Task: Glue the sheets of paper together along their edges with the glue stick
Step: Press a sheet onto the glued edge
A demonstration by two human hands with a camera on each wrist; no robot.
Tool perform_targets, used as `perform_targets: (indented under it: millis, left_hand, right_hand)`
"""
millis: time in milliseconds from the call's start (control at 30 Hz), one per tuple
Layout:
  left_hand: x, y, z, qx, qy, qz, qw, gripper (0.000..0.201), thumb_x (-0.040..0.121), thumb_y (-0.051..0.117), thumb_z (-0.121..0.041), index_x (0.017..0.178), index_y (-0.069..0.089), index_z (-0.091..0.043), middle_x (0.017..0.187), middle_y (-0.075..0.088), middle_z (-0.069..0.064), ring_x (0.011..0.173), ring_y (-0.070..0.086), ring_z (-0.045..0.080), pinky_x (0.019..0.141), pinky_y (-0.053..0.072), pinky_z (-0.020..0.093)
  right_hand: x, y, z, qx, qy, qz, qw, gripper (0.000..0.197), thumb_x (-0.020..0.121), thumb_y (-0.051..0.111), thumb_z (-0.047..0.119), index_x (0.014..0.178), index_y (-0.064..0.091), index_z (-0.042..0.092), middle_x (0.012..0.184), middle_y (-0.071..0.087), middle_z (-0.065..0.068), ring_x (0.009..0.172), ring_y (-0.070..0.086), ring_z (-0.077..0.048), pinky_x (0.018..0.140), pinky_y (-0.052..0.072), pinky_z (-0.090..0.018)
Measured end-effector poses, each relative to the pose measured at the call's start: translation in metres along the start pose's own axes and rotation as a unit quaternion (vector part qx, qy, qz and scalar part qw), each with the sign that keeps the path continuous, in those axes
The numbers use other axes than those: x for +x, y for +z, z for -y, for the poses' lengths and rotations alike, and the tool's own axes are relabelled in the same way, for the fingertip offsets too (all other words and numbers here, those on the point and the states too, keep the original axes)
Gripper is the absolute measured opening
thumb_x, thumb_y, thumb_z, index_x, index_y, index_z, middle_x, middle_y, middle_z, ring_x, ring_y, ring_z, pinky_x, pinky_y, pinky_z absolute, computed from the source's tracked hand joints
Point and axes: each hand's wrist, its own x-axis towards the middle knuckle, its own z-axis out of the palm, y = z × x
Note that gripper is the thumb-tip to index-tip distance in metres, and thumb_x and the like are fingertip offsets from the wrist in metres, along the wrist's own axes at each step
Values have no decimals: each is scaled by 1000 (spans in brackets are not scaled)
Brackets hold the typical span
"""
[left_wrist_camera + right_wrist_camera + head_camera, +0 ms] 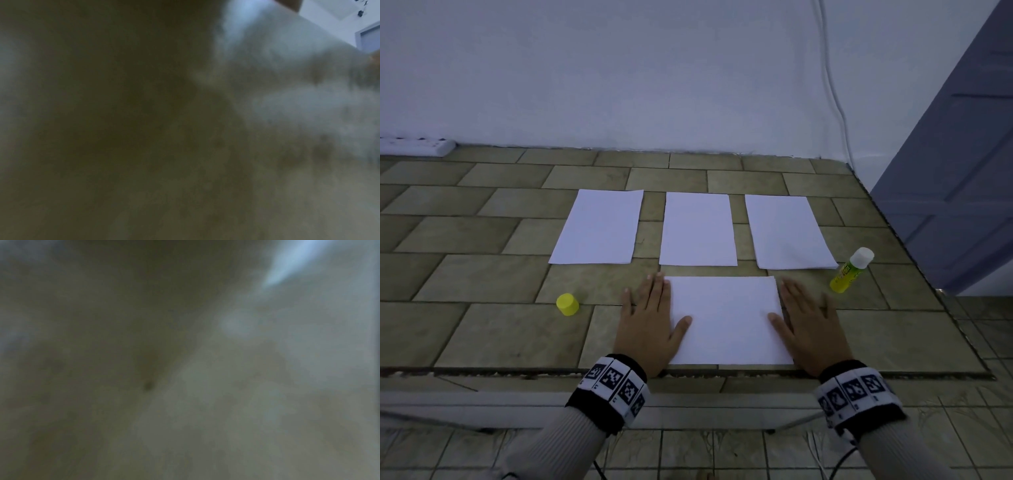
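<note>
A white sheet of paper (726, 318) lies crosswise near the table's front edge. My left hand (650, 318) lies flat at its left edge, fingers straight, thumb on the paper. My right hand (808, 322) lies flat at its right edge, thumb likewise on the sheet. Behind stand three upright sheets in a row: left sheet (599, 228), middle sheet (698, 229), right sheet (787, 233). The yellow-green glue stick (851, 270), its white tip uncovered, lies right of my right hand. Its yellow cap (567, 304) sits left of my left hand. Both wrist views are dark blurs.
The table (482, 274) has a tile-patterned top; its front edge runs just under my wrists. A white power strip (417, 146) lies at the back left by the wall. A white cable (835, 89) hangs down the wall, and a grey door (962, 154) stands at the right.
</note>
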Motion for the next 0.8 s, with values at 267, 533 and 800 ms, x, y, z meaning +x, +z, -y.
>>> perform_targets:
  millis: [267, 533, 800]
  left_hand:
    - [-1, -7, -4, 1, -8, 31, 999, 109, 75, -28, -75, 154, 0, -6, 163, -5, 10, 150, -7, 24, 117, -8, 51]
    - [0, -12, -4, 12, -14, 70, 997, 128, 58, -19, -91, 153, -12, -6, 162, -16, 9, 149, -16, 21, 119, -7, 54]
    - [0, -11, -2, -2, -3, 61, 998, 128, 58, -16, -93, 153, -11, -8, 162, -14, 9, 148, -17, 21, 118, -9, 55]
  right_hand:
    - [-1, -63, 22, 264, -40, -93, 959, 34, 99, 47, 22, 131, 52, 14, 130, 58, -3, 120, 53, -16, 100, 38, -28]
    - [27, -76, 40, 107, -140, 43, 983, 43, 96, 52, 26, 137, 43, 13, 138, 49, -2, 124, 47, -17, 102, 35, -24]
    - [36, -62, 41, 18, -98, 82, 992, 43, 94, 51, 31, 130, 41, 10, 124, 50, -8, 112, 49, -24, 95, 43, -36]
